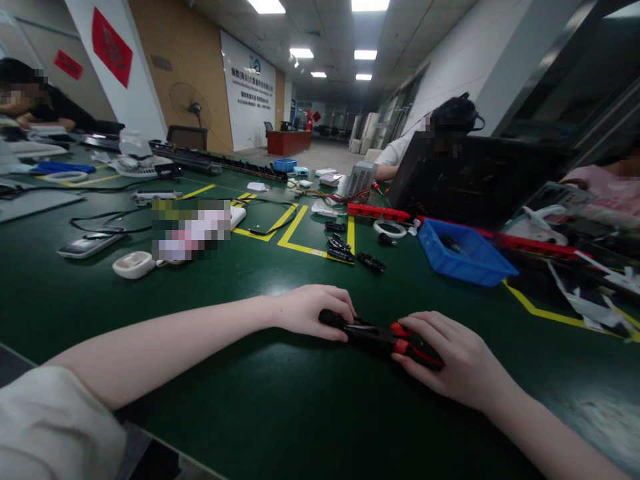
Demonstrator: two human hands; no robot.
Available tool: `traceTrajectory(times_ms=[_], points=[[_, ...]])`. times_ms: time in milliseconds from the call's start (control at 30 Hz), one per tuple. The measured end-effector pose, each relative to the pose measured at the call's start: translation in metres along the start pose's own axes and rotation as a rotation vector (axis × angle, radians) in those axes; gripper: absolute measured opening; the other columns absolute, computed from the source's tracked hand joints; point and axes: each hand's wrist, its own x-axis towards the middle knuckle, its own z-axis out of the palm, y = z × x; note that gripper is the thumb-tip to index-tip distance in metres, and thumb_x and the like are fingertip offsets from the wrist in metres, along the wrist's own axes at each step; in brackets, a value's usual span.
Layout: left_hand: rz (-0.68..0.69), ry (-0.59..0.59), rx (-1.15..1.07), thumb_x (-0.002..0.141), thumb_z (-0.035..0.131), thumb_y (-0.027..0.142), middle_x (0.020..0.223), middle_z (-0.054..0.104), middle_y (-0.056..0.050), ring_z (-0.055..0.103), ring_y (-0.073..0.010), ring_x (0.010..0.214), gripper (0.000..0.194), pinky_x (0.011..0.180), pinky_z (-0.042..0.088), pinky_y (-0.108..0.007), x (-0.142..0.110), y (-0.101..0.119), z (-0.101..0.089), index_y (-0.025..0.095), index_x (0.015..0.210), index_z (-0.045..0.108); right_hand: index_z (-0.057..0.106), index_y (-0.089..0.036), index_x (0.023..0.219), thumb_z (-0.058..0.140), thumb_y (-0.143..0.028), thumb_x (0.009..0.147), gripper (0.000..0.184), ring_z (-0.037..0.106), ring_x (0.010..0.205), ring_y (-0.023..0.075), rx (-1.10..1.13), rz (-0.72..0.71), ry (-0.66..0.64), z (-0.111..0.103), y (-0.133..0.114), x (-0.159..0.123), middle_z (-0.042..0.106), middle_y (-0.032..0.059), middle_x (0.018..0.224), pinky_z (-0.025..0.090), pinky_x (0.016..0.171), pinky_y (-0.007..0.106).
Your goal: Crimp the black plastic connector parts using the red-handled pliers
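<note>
Low over the green table, my right hand is closed round the red-and-black handles of a pair of pliers. The jaws point left, toward my left hand. Between its thumb and fingers, that hand grips a small black part with a rounded end; its exact kind is not clear. The jaws meet or overlap the part's right end, where a thin shiny piece shows. Whether they bite on it is hard to see. Beyond the hands lie several small black parts near yellow tape.
A blue bin with dark pieces inside stands at the right. White cable lies beside it. A phone-like device, a white case and black cords are on the left. Other people sit across the table, one behind a large black panel.
</note>
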Motion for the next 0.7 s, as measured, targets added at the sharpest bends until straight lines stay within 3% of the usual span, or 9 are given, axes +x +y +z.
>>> traceTrajectory(times_ms=[700], points=[[-0.008, 0.002, -0.024, 0.089, 0.073, 0.028, 0.115, 0.065, -0.009, 0.064, -0.021, 0.106, 0.019, 0.093, 0.049, -0.029, 0.0003, -0.0018, -0.0002, 0.016, 0.103, 0.071, 0.063, -0.016, 0.109, 0.062, -0.038, 0.09, 0.03, 0.067, 0.08, 0.0207, 0.012, 0.053, -0.033, 0.0041, -0.0002, -0.0021, 0.07, 0.0111, 0.097, 0.057, 0.069, 0.032]])
